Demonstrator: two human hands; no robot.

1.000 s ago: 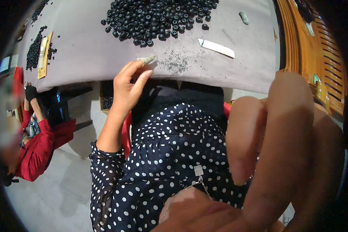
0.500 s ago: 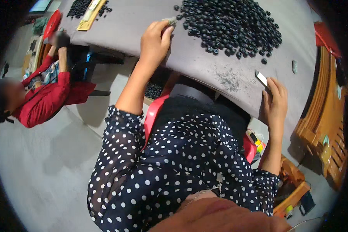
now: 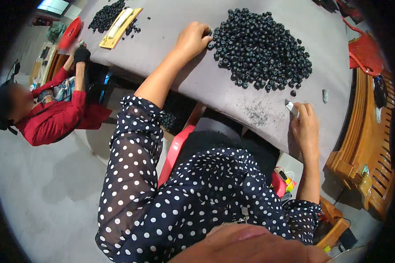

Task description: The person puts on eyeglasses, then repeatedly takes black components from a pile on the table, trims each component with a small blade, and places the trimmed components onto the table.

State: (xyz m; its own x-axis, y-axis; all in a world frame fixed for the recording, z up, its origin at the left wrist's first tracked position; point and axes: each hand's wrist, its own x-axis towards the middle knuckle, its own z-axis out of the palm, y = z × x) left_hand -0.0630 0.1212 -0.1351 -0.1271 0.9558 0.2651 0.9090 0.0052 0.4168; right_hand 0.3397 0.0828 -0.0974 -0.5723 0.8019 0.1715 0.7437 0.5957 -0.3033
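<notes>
A large pile of small, round black parts (image 3: 261, 50), some with ring-like openings, lies on the grey cloth-covered table. At the pile's left edge is my left hand (image 3: 192, 42), its fingers curled and pinched together beside a black part. What they hold, if anything, is hidden by the hand. My right hand (image 3: 306, 125) rests near the table's front right and grips a small knife (image 3: 292, 108), its short blade pointing up and left. Left of the knife, dark shavings (image 3: 259, 112) are scattered on the cloth.
A small grey piece (image 3: 325, 96) lies right of the pile. Far left are a yellow board (image 3: 120, 28) and a smaller heap of black parts (image 3: 106, 16). A co-worker in red (image 3: 57, 116) sits at the left. A wooden bench (image 3: 360, 131) and red basket (image 3: 365, 55) border the right.
My left hand has moved to the pile's edge. The view has shifted, showing more of the table's far side. My right hand still holds the knife, with its blade tilted differently.
</notes>
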